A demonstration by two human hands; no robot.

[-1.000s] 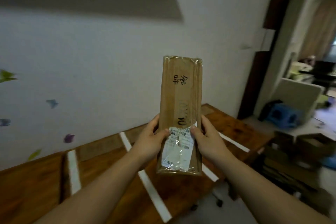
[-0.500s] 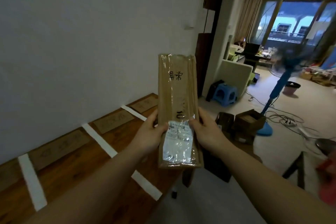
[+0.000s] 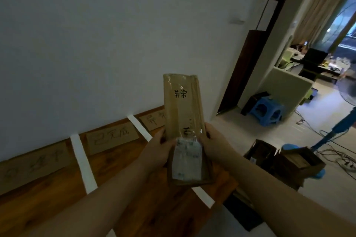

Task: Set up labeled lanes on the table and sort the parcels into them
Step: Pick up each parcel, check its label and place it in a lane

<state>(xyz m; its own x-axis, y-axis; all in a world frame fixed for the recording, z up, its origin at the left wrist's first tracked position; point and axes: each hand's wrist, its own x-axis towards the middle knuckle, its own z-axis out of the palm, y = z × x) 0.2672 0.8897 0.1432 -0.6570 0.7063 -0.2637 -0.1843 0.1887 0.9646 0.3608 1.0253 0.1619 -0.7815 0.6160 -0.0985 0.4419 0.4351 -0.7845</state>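
Observation:
I hold a long brown parcel (image 3: pixel 181 109) upright in front of me, over the right end of the wooden table (image 3: pixel 48 200). It has black handwriting near its top and a white shipping label low down. My left hand (image 3: pixel 157 150) grips its left edge and my right hand (image 3: pixel 215 144) its right edge. White tape strips (image 3: pixel 82 161) split the tabletop into lanes. Cardboard lane labels (image 3: pixel 112 137) with handwriting lie along the wall edge. The rightmost cardboard label (image 3: pixel 152 120) is partly hidden behind the parcel.
Open cardboard boxes (image 3: pixel 283 163) stand on the floor right of the table. A blue plastic stool (image 3: pixel 266 110), a blue fan stand (image 3: pixel 325 140) and loose cables (image 3: pixel 339 152) occupy the floor beyond. A white wall runs along the table's far edge.
My view has swung left and down, bringing the lane labels closer. Both hands keep the parcel upright, a little lower over the table's right end.

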